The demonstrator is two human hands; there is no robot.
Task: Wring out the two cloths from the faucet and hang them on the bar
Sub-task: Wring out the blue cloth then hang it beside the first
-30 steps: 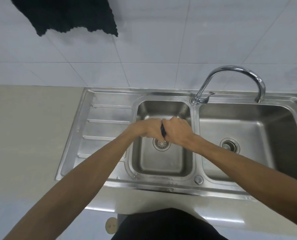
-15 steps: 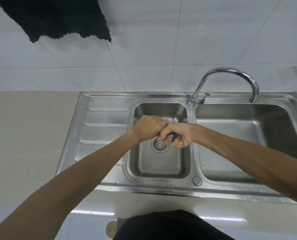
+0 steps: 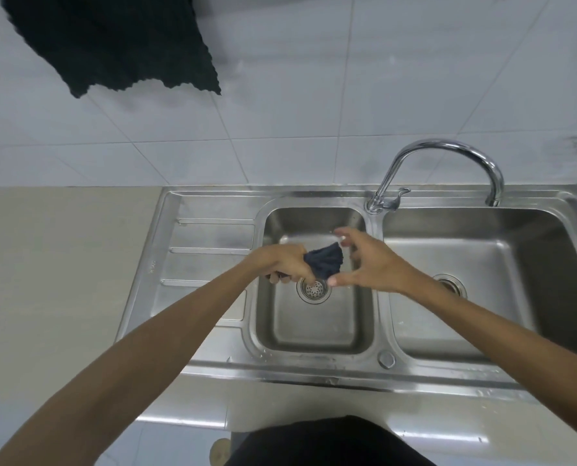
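A small dark blue cloth (image 3: 324, 263) is bunched up above the left sink basin (image 3: 314, 334), over the drain. My left hand (image 3: 285, 265) is shut on its left end. My right hand (image 3: 364, 262) is open just to the right of the cloth, fingers spread, apart from it or barely touching. A second, dark green cloth (image 3: 112, 42) hangs spread out at the top left against the tiled wall; the bar that holds it is out of view. The chrome faucet (image 3: 448, 156) arches over the right basin with nothing on it.
The steel double sink (image 3: 213, 196) has a ribbed draining board (image 3: 209, 250) on the left and a larger right basin (image 3: 475, 297). A beige counter (image 3: 61, 280) lies to the left. My dark-clothed body (image 3: 324, 442) shows at the bottom edge.
Both hands were clenched together, twisting the blue cloth. Now my right hand has let go and opened, and the cloth has loosened out of my left fist. The view has tilted up.
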